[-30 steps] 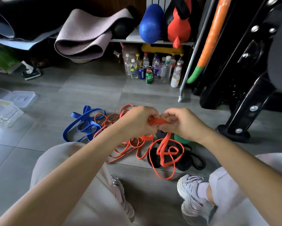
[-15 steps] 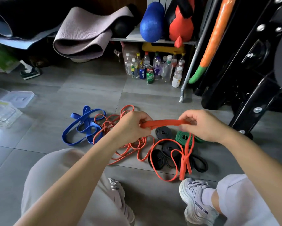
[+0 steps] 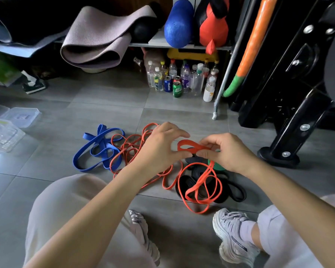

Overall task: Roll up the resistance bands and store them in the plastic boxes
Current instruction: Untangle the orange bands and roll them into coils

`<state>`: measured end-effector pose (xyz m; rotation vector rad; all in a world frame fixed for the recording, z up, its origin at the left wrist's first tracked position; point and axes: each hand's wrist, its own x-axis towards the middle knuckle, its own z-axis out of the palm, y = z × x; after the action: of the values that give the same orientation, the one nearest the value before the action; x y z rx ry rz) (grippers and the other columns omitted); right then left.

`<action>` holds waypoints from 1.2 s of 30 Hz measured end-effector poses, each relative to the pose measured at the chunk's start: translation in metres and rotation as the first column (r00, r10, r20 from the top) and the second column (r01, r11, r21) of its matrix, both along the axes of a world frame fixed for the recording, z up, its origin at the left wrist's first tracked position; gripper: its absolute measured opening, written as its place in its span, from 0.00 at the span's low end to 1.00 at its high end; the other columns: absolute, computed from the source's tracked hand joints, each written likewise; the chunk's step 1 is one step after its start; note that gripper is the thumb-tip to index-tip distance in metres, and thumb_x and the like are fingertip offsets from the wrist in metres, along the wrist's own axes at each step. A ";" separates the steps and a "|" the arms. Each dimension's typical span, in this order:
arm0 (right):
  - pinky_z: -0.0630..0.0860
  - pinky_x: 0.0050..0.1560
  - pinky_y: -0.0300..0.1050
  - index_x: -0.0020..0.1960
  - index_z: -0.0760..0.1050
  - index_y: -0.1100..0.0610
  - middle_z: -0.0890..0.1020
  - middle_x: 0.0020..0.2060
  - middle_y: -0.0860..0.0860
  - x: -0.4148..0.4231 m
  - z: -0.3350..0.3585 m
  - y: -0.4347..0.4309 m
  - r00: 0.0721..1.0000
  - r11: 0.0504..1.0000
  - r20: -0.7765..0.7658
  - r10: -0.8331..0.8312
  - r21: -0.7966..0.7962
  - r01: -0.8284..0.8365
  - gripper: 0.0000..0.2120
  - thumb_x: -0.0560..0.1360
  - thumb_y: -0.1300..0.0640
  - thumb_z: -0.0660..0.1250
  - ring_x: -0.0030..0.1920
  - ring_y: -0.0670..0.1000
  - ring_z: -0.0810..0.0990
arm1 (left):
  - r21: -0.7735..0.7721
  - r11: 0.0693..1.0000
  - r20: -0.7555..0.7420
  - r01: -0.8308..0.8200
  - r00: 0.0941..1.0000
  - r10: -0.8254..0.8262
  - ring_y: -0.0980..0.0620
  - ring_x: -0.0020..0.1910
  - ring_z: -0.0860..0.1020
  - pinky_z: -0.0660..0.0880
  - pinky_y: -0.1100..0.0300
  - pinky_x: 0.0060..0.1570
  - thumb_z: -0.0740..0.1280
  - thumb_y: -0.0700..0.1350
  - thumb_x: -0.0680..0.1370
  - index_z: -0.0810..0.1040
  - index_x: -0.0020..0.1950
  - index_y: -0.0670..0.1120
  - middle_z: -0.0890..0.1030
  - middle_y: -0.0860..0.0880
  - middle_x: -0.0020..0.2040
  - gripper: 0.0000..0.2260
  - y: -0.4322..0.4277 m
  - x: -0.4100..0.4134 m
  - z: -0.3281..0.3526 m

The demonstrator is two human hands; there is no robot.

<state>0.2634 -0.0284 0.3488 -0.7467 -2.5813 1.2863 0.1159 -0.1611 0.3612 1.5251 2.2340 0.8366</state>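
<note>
The right hand [image 3: 228, 153] pinched a folded loop of the wide orange band [image 3: 191, 147] just above the floor [image 3: 108, 97] – its free length hung down onto the black bands [image 3: 234, 190], beside a green roll [image 3: 217, 166]. The left hand [image 3: 160, 149] arched loosely open around the loop's end; contact was unclear. Thin orange bands [image 3: 131, 149] and a blue band [image 3: 97, 151] lay left – the plastic boxes [image 3: 6, 130] well apart.

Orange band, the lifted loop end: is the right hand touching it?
Touching. The head view shows the right hand pinching the orange band at its raised loop between thumb and fingers, with no gap visible.
</note>
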 end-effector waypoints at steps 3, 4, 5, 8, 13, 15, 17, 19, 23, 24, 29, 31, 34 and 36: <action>0.77 0.47 0.51 0.45 0.81 0.50 0.83 0.36 0.47 -0.001 -0.001 0.000 0.998 0.993 0.064 -0.017 0.117 0.009 0.06 0.70 0.50 0.73 0.41 0.50 0.81 | -0.004 0.999 -0.177 0.044 0.983 -0.044 0.49 0.53 0.71 0.64 0.63 0.50 0.74 0.51 0.69 0.80 0.60 0.49 0.73 0.50 0.51 0.20 0.000 0.005 -0.010; 0.77 0.47 0.51 0.45 0.81 0.51 0.83 0.36 0.47 0.000 -0.001 0.000 0.997 0.990 0.073 -0.021 0.140 0.011 0.08 0.70 0.48 0.72 0.41 0.50 0.81 | -0.033 0.998 -0.208 0.044 0.977 -0.050 0.49 0.53 0.72 0.64 0.63 0.50 0.73 0.52 0.70 0.79 0.61 0.50 0.73 0.49 0.52 0.20 0.000 0.006 -0.012; 0.77 0.47 0.52 0.45 0.81 0.51 0.83 0.36 0.47 0.000 0.000 0.000 0.997 0.989 0.072 -0.023 0.149 0.012 0.09 0.70 0.47 0.72 0.41 0.50 0.80 | -0.060 0.997 -0.220 0.040 0.974 -0.052 0.49 0.53 0.72 0.65 0.63 0.49 0.73 0.53 0.71 0.78 0.62 0.51 0.73 0.49 0.52 0.20 0.000 0.007 -0.014; 0.77 0.47 0.52 0.43 0.80 0.48 0.83 0.36 0.46 0.000 -0.001 -0.001 0.999 0.989 0.046 -0.022 0.146 0.015 0.06 0.70 0.46 0.71 0.41 0.49 0.80 | -0.105 0.994 -0.200 0.033 0.978 -0.053 0.49 0.46 0.75 0.66 0.61 0.41 0.70 0.56 0.72 0.80 0.56 0.52 0.72 0.53 0.43 0.15 0.001 0.012 -0.014; 0.75 0.48 0.52 0.45 0.81 0.49 0.83 0.37 0.50 -0.002 0.003 -0.009 1.000 0.991 0.006 0.019 0.132 -0.019 0.03 0.71 0.51 0.72 0.41 0.52 0.80 | -0.146 0.988 -0.107 -0.044 0.994 0.029 0.55 0.34 0.71 0.66 0.61 0.34 0.71 0.58 0.70 0.79 0.50 0.56 0.71 0.57 0.30 0.12 0.003 0.017 -0.014; 0.75 0.48 0.50 0.45 0.81 0.50 0.83 0.36 0.50 -0.001 0.005 -0.010 1.000 0.990 -0.010 0.021 0.137 -0.019 0.03 0.71 0.53 0.72 0.41 0.52 0.80 | -0.143 0.988 -0.061 -0.052 0.997 0.043 0.56 0.31 0.70 0.65 0.62 0.33 0.71 0.55 0.71 0.80 0.45 0.56 0.71 0.56 0.28 0.06 0.004 0.016 -0.015; 0.75 0.47 0.45 0.44 0.81 0.48 0.83 0.36 0.48 0.000 0.007 -0.007 1.000 0.993 -0.008 0.009 0.118 -0.008 0.02 0.71 0.52 0.72 0.40 0.49 0.80 | -0.125 0.990 -0.024 -0.061 0.998 0.058 0.58 0.28 0.70 0.65 0.63 0.32 0.71 0.52 0.71 0.80 0.41 0.56 0.72 0.56 0.28 0.02 0.005 0.015 -0.014; 0.75 0.45 0.40 0.43 0.79 0.46 0.83 0.36 0.45 0.002 0.008 -0.002 1.000 0.996 -0.003 -0.001 0.085 0.001 0.04 0.70 0.53 0.73 0.39 0.44 0.80 | -0.080 0.993 0.056 -0.091 0.994 0.095 0.60 0.27 0.71 0.66 0.68 0.29 0.71 0.48 0.71 0.81 0.42 0.54 0.73 0.57 0.29 0.02 0.004 0.014 -0.011; 0.75 0.51 0.41 0.44 0.81 0.46 0.83 0.39 0.44 0.002 0.007 0.000 0.999 1.000 -0.016 -0.027 0.002 0.028 0.06 0.69 0.55 0.74 0.43 0.45 0.81 | 0.016 0.983 0.307 -0.181 0.937 0.167 0.66 0.26 0.73 0.69 0.72 0.32 0.73 0.42 0.71 0.80 0.42 0.53 0.77 0.57 0.32 0.05 0.004 0.015 -0.002; 0.76 0.52 0.43 0.42 0.81 0.44 0.84 0.39 0.45 0.002 0.008 -0.001 0.998 0.997 -0.050 -0.045 -0.057 0.042 0.07 0.69 0.56 0.74 0.44 0.48 0.82 | 0.053 0.979 0.382 -0.197 0.910 0.162 0.66 0.26 0.74 0.70 0.70 0.32 0.73 0.41 0.72 0.81 0.42 0.51 0.77 0.57 0.33 0.05 0.005 0.016 -0.001; 0.76 0.47 0.31 0.42 0.81 0.45 0.84 0.36 0.40 -0.003 0.008 -0.011 0.961 0.940 -0.238 -0.139 -0.336 0.052 0.13 0.68 0.63 0.73 0.42 0.40 0.83 | 0.165 0.959 0.781 -0.229 0.624 0.015 0.60 0.28 0.77 0.72 0.68 0.29 0.69 0.37 0.74 0.81 0.50 0.41 0.81 0.53 0.34 0.06 0.003 0.021 -0.004; 0.78 0.48 0.35 0.44 0.81 0.44 0.85 0.38 0.44 -0.002 0.008 -0.013 0.962 0.957 -0.241 -0.131 -0.283 0.060 0.12 0.69 0.61 0.73 0.43 0.43 0.84 | 0.124 0.965 0.812 -0.232 0.582 0.035 0.61 0.29 0.77 0.72 0.68 0.29 0.69 0.37 0.74 0.80 0.52 0.40 0.82 0.51 0.36 0.07 0.004 0.022 -0.006; 0.78 0.48 0.50 0.47 0.83 0.46 0.85 0.38 0.51 0.002 0.004 -0.010 0.992 0.997 -0.120 -0.046 0.062 0.053 0.06 0.71 0.55 0.72 0.42 0.54 0.82 | 0.053 0.989 0.492 -0.138 0.865 0.094 0.61 0.33 0.77 0.73 0.68 0.37 0.72 0.40 0.73 0.80 0.52 0.46 0.80 0.56 0.38 0.08 0.005 0.020 -0.005; 0.75 0.46 0.53 0.49 0.83 0.52 0.79 0.35 0.49 0.003 0.001 -0.009 0.999 0.954 0.014 0.045 0.296 -0.047 0.07 0.73 0.52 0.70 0.42 0.55 0.79 | -0.032 0.999 0.156 -0.041 0.987 0.046 0.58 0.38 0.77 0.74 0.65 0.42 0.72 0.46 0.73 0.79 0.55 0.51 0.77 0.60 0.38 0.12 0.004 0.022 -0.003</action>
<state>0.2665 -0.0374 0.3497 -0.6373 -2.7243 0.8754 0.1376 -0.1575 0.3581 1.3528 2.1631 0.8996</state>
